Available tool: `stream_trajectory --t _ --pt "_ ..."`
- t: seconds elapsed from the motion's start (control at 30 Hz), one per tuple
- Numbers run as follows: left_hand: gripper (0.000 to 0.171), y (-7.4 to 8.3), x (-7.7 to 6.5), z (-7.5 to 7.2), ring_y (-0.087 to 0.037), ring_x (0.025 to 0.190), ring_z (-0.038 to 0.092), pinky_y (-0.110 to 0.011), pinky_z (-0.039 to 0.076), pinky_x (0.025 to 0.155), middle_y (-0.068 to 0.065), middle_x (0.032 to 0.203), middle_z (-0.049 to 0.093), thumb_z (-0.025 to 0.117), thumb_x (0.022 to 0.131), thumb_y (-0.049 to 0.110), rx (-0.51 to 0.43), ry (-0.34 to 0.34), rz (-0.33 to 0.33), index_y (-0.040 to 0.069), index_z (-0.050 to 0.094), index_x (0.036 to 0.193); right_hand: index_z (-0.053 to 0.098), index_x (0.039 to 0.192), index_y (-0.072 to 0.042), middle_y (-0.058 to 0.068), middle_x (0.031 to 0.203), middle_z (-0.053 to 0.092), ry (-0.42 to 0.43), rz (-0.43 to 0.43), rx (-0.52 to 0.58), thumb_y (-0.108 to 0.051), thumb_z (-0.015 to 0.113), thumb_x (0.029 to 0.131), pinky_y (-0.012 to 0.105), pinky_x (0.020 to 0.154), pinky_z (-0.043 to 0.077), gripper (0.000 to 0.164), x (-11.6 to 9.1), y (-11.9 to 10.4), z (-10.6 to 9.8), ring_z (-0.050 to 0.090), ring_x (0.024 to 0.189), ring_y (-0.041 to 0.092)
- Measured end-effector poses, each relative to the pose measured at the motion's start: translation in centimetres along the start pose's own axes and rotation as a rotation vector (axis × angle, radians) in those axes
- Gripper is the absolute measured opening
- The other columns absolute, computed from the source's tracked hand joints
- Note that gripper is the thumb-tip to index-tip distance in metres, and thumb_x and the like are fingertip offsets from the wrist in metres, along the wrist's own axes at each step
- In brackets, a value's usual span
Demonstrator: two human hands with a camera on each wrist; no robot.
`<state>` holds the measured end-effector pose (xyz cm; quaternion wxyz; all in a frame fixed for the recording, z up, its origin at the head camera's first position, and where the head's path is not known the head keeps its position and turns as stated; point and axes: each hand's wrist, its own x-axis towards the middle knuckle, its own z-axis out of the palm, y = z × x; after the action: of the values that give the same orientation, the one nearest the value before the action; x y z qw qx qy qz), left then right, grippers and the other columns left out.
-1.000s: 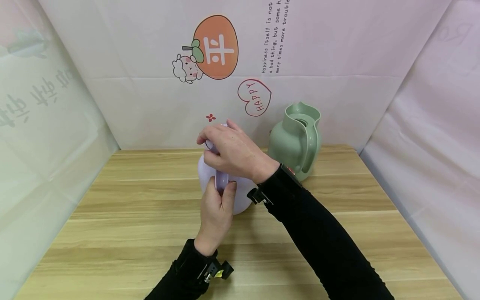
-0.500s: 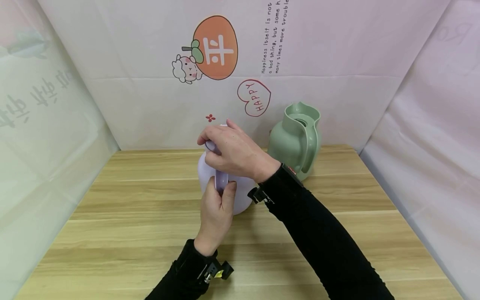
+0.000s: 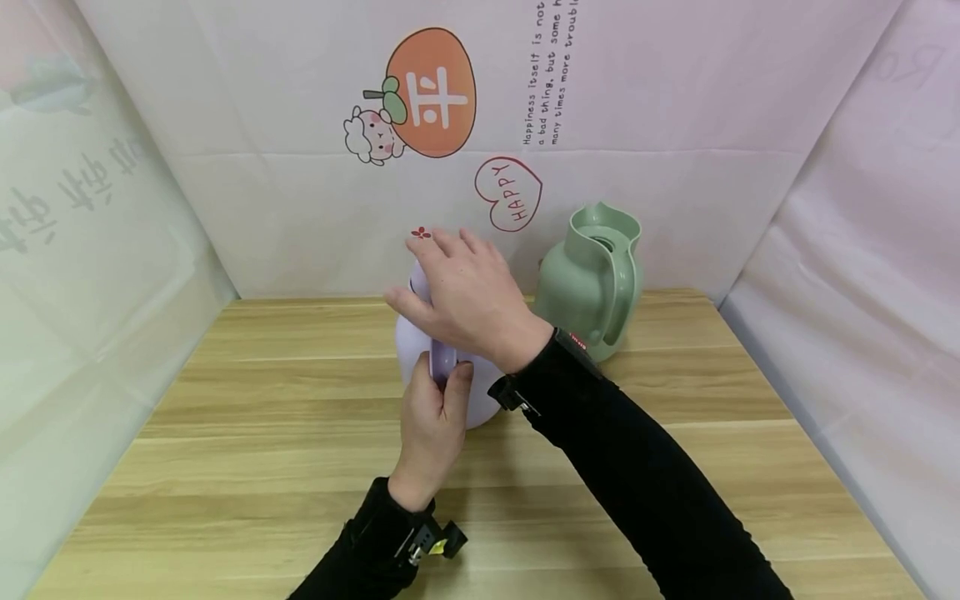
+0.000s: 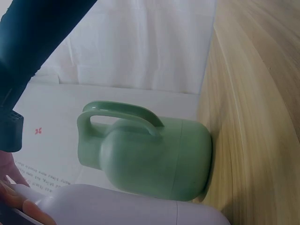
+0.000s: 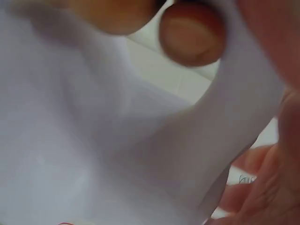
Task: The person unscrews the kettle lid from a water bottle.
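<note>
A lilac thermos jug (image 3: pixel 411 346) stands upright at the middle back of the table, its handle facing me. My left hand (image 3: pixel 433 421) grips that handle, thumb along the right side of it. Over the top of the jug my right hand (image 3: pixel 476 300) lies with its fingers stretched out and thumb spread to the left, hiding most of the neck and mouth. Close up in the right wrist view, the pale jug (image 5: pixel 70 164) fills the frame, blurred. In the left wrist view its body (image 4: pixel 112 208) runs along the bottom edge.
A green thermos jug (image 3: pixel 573 287) with an open spout stands just right of the lilac one, its handle toward me. Behind the wooden table (image 3: pixel 262 433) hangs a printed white cloth (image 3: pixel 300 208); more cloth closes both sides.
My right hand has uncurled from the top of the lilac jug, its fingers now straight and thumb spread left. The left hand and both jugs have stayed in place.
</note>
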<state>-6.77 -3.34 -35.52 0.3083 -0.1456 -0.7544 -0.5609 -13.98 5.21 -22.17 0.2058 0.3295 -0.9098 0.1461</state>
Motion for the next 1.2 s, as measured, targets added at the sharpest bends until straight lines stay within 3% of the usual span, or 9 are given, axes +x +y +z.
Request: stream_trajectory --t 0.07,0.17,0.23,0.3,0.37,0.5,0.63,0.8,1.2 --pt "0.011 0.0 0.0 0.0 -0.013 0.060 0.040 -0.029 0.033 0.050 0.001 0.075 0.042 0.053 0.099 0.017 -0.003 -0.004 -0.002 0.007 0.049 0.098 0.050 0.142 -0.013 0.014 0.130 0.056 -0.021 0.034 -0.057 -0.059 0.042 0.094 0.049 0.097 0.041 0.067 0.0 -0.3 -0.1 0.049 0.115 0.036" --pt "0.011 0.1 0.0 -0.1 -0.012 0.059 0.040 -0.029 0.033 0.050 0.001 0.075 0.042 0.053 0.099 0.017 -0.002 -0.006 -0.007 0.007 0.049 0.097 0.056 0.135 -0.010 0.013 0.114 0.058 -0.045 0.044 -0.096 -0.052 0.042 0.096 0.043 0.091 0.043 0.058 -0.1 -0.6 -0.1 0.050 0.099 0.029" --pt "0.011 0.1 0.0 -0.1 -0.013 0.060 0.040 -0.029 0.034 0.050 0.001 0.075 0.043 0.052 0.099 0.017 -0.002 -0.007 -0.006 0.007 0.049 0.097 0.059 0.128 -0.009 0.012 0.108 0.058 -0.053 0.032 -0.105 -0.044 0.042 0.098 0.041 0.093 0.042 0.050 -0.1 -0.5 0.0 0.050 0.097 0.027" --pt "0.012 0.1 0.1 0.0 -0.013 0.061 0.042 -0.029 0.035 0.050 0.001 0.076 0.044 0.053 0.099 0.018 0.001 -0.006 -0.004 0.007 0.049 0.098 0.061 0.124 -0.008 0.013 0.108 0.058 -0.063 0.023 -0.105 -0.037 0.041 0.098 0.041 0.098 0.041 0.044 -0.1 -0.4 0.0 0.051 0.102 0.028" --pt "0.012 0.1 0.1 0.0 -0.013 0.062 0.043 -0.029 0.035 0.051 0.000 0.076 0.044 0.053 0.099 0.018 0.001 -0.005 -0.001 0.007 0.050 0.099 0.059 0.129 -0.008 0.016 0.120 0.058 -0.079 0.017 -0.104 -0.033 0.039 0.098 0.042 0.107 0.036 0.044 -0.1 -0.2 0.1 0.050 0.115 0.030" --pt "0.013 0.0 0.1 0.0 -0.013 0.066 0.047 -0.030 0.038 0.052 0.000 0.078 0.045 0.053 0.099 0.019 0.006 -0.004 -0.004 0.006 0.051 0.102 0.055 0.137 -0.009 0.017 0.139 0.052 -0.125 0.009 -0.079 -0.029 0.037 0.098 0.043 0.117 0.022 0.047 0.0 0.2 0.1 0.038 0.136 0.030" --pt "0.017 0.0 0.0 0.0 -0.014 0.071 0.051 -0.031 0.042 0.056 -0.002 0.081 0.049 0.053 0.099 0.020 0.009 0.001 -0.007 0.004 0.053 0.105 0.054 0.138 -0.011 0.014 0.142 0.052 -0.144 -0.009 -0.047 -0.028 0.036 0.098 0.043 0.119 0.018 0.048 0.1 0.5 0.1 0.034 0.140 0.026" --pt "0.022 -0.1 0.0 0.1 -0.014 0.075 0.053 -0.033 0.045 0.058 -0.004 0.084 0.052 0.054 0.099 0.020 0.016 0.009 -0.007 0.000 0.054 0.107 0.056 0.136 -0.008 0.014 0.137 0.055 -0.114 -0.065 0.002 -0.026 0.039 0.098 0.043 0.118 0.018 0.046 0.0 1.0 0.1 0.038 0.136 0.025" --pt "0.019 0.0 0.0 0.1 -0.014 0.078 0.055 -0.034 0.046 0.060 -0.006 0.087 0.056 0.055 0.099 0.020 0.013 0.016 -0.014 0.003 0.054 0.106 0.057 0.135 -0.009 0.013 0.140 0.053 -0.137 -0.111 0.092 -0.024 0.040 0.095 0.036 0.119 0.014 0.046 0.1 2.1 0.1 0.036 0.138 0.022"
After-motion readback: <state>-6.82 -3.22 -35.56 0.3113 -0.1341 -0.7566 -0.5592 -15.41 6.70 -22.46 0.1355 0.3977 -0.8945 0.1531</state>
